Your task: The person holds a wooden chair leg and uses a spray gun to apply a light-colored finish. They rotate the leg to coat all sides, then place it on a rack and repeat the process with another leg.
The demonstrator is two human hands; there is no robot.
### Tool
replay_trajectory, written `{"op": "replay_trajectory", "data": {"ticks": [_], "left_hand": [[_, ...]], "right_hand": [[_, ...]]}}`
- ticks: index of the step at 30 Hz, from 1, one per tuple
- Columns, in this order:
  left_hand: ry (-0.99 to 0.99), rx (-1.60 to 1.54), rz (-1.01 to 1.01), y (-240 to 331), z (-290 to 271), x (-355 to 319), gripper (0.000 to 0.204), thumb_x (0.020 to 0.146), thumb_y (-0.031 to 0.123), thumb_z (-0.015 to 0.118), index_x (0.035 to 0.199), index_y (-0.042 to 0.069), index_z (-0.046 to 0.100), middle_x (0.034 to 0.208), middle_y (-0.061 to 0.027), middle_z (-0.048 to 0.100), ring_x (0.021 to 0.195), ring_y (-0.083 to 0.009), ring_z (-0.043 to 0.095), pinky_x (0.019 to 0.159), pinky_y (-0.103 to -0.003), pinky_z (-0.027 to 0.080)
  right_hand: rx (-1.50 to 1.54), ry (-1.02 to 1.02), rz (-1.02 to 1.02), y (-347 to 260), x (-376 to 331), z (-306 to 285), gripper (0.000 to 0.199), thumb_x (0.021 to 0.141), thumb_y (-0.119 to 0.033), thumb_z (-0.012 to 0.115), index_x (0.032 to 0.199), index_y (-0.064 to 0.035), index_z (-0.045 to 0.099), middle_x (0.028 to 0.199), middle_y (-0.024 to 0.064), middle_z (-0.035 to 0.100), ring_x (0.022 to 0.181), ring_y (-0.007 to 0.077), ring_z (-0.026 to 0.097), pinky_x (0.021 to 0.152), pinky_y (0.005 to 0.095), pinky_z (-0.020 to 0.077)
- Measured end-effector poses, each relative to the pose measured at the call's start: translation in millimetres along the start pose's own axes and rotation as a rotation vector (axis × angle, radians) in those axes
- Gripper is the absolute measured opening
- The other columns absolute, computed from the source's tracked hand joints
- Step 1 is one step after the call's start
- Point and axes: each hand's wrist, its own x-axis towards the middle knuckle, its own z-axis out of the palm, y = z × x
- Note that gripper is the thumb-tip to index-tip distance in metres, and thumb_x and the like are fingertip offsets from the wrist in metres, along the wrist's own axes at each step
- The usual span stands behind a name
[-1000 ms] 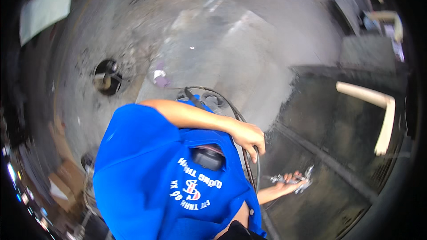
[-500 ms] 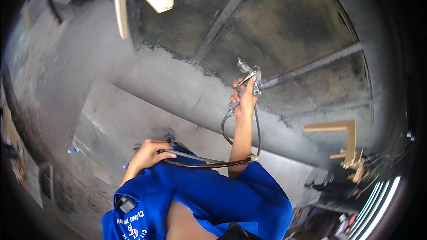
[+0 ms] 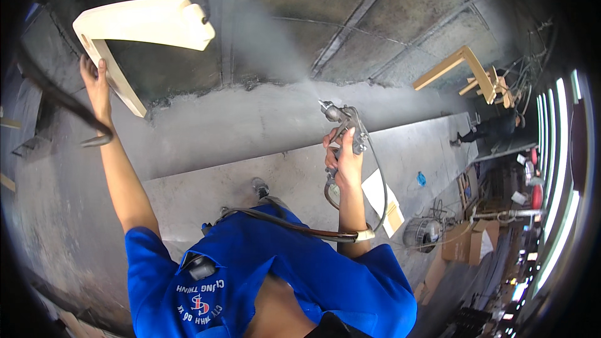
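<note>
My right hand (image 3: 343, 163) is closed around a metal spray gun (image 3: 343, 119) with hoses running down from it. From its nozzle a pale mist (image 3: 269, 44) fans up and to the left. At the far left, my left hand (image 3: 96, 84), arm stretched out, grips the narrow leg of a pale, bent wooden piece (image 3: 141, 22), with the thumb against the wood. What bears that piece's weight does not show. The gun's hose (image 3: 300, 231) crosses in front of my waist and loops by my right forearm.
A dark hook (image 3: 97, 141) hangs close to my left forearm. Ahead stands a stained, panelled wall (image 3: 357, 19). More wooden pieces (image 3: 447, 66) hang at the right, near another person in dark clothes (image 3: 498, 131). Cardboard boxes (image 3: 463, 244) and a round metal pot (image 3: 421, 235) sit at the lower right.
My left hand has let go of the hose and reached out to the wooden piece. Mist now leaves the gun. The view has turned, showing more of the wooden piece.
</note>
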Motion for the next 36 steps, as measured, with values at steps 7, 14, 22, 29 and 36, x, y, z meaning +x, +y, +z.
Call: {"op": "replay_trajectory", "data": {"ticks": [7, 14, 22, 29, 36], "left_hand": [[-0.437, 0.000, -0.396, -29.9, 15.0, -27.9, 0.059, 0.107, 0.050, 0.056, 0.121, -0.006, 0.070, 0.102, -0.0082, 0.074, 0.092, -0.0144, 0.064, 0.089, -0.029, 0.049], [-0.600, -0.170, -0.341, 86.1, -5.3, -146.4, 0.052, 0.106, 0.039, 0.063, 0.134, -0.004, 0.055, 0.107, -0.0130, 0.072, 0.102, -0.0172, 0.066, 0.093, -0.033, 0.051], [-0.637, -0.524, -0.483, 165.4, -7.6, -181.6, 0.044, 0.106, 0.044, 0.060, 0.112, 0.001, 0.056, 0.080, -0.0106, 0.071, 0.066, -0.0137, 0.067, 0.061, -0.029, 0.054], [-0.612, -0.563, -0.500, 167.1, 12.2, -193.9, 0.040, 0.105, 0.040, 0.063, 0.115, 0.001, 0.056, 0.082, -0.0103, 0.071, 0.068, -0.0148, 0.069, 0.063, -0.030, 0.055], [-0.462, -0.408, -0.264, 144.2, 39.8, -205.7, 0.040, 0.105, 0.027, 0.066, 0.130, -0.003, 0.055, 0.097, -0.0082, 0.072, 0.087, -0.0159, 0.070, 0.078, -0.029, 0.055]], "right_hand": [[-0.040, 0.156, -0.081, 8.3, -67.9, 4.9, 0.055, 0.109, -0.059, 0.041, 0.108, -0.0059, 0.056, 0.083, 0.0097, 0.061, 0.042, 0.0054, 0.031, 0.042, 0.0226, 0.0278], [-0.135, 0.190, -0.397, 13.0, -80.1, 26.8, 0.053, 0.108, -0.052, 0.051, 0.105, 0.0004, 0.056, 0.081, 0.0103, 0.063, 0.043, 0.0046, 0.039, 0.039, 0.0225, 0.0281], [-0.216, -0.053, -0.701, -16.7, -69.3, 47.3, 0.059, 0.104, -0.054, 0.059, 0.109, 0.0052, 0.061, 0.081, 0.0074, 0.067, 0.048, 0.0025, 0.038, 0.047, 0.0215, 0.0281], [-0.329, -0.469, -0.553, -57.7, -74.4, 41.2, 0.082, 0.096, -0.078, 0.046, 0.105, 0.0025, 0.060, 0.072, 0.0069, 0.062, 0.050, 0.0053, 0.043, 0.046, 0.0240, 0.0342], [-0.321, 0.061, -0.633, -146.1, -37.5, 19.9, 0.060, 0.112, -0.057, 0.030, 0.117, -0.0041, 0.057, 0.082, 0.0064, 0.064, 0.046, 0.0041, 0.040, 0.041, 0.0220, 0.0304]]}}
